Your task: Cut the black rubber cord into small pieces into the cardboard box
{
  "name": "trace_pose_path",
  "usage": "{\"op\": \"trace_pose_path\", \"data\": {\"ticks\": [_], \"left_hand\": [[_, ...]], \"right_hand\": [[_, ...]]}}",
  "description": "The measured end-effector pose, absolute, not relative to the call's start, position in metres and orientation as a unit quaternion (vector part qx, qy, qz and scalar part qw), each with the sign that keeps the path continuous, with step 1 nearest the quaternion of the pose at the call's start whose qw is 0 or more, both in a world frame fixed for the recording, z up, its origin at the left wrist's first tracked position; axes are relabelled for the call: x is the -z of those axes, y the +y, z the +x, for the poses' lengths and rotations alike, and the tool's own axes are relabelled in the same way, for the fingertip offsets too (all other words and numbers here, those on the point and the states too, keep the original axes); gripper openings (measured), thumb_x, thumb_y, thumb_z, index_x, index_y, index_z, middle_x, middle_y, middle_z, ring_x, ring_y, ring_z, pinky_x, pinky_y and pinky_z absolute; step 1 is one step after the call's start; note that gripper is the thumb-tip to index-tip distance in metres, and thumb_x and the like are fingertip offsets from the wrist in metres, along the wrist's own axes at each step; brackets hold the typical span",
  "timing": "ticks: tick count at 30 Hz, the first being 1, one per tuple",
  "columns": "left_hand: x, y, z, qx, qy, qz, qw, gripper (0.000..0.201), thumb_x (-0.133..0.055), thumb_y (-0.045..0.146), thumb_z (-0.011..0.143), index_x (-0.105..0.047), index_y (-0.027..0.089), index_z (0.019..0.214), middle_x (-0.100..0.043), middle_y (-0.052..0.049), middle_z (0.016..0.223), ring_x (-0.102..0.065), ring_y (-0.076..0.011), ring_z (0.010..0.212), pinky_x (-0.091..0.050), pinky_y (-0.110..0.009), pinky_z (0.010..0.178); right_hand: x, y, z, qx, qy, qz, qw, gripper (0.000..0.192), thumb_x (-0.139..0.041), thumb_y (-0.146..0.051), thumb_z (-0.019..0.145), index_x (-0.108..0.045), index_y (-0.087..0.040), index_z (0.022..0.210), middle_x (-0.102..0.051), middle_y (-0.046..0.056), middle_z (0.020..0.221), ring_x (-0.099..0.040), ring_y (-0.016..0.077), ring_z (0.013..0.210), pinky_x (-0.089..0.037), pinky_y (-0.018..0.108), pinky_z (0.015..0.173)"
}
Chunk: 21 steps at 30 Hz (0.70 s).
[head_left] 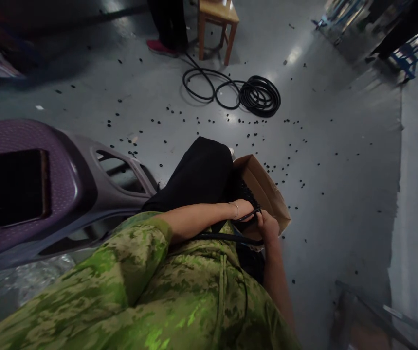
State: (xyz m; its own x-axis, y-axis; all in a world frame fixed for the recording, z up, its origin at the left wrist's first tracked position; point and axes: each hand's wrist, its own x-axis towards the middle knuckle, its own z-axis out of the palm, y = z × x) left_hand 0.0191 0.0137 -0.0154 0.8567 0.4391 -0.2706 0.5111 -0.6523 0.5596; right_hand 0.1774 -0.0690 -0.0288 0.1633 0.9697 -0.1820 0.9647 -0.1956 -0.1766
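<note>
My left hand (244,209), with a bracelet at the wrist, is closed around a thin black strip (247,215) over my lap. The fingers of my right hand (268,226) are pinched close beside it, at the strip's end. A black hose (227,237) runs across my lap, under my left forearm, and into my right hand. Just beyond both hands an open cardboard box (267,187) leans by my knee, with dark ridged pieces (247,192) inside. My fingers partly hide where strip and hose meet.
A purple plastic stool (29,131) with a phone (21,187) stands at left. Ahead lie a coiled black hose (260,96) and many small black rings (256,134) on the grey floor (340,194). Another person's leg (168,24) is beside a wooden stool (218,14).
</note>
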Motion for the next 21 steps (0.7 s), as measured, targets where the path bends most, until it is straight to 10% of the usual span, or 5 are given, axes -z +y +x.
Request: {"op": "trace_pose_path", "data": {"ticks": [21], "left_hand": [[0.018,0.017,0.021,0.09,0.251,0.911,0.315,0.031,-0.051,0.033,0.084,-0.069,0.008,0.083,-0.07,-0.017,0.084,-0.067,-0.0235,0.084,-0.05,-0.025,0.067]], "right_hand": [[0.015,-0.066,0.168,-0.077,-0.649,-0.747,-0.123,0.027,-0.044,-0.035,0.091,-0.064,-0.023,0.104,-0.067,0.007,0.093,-0.06,0.0143,0.071,-0.031,0.023,0.056]]}}
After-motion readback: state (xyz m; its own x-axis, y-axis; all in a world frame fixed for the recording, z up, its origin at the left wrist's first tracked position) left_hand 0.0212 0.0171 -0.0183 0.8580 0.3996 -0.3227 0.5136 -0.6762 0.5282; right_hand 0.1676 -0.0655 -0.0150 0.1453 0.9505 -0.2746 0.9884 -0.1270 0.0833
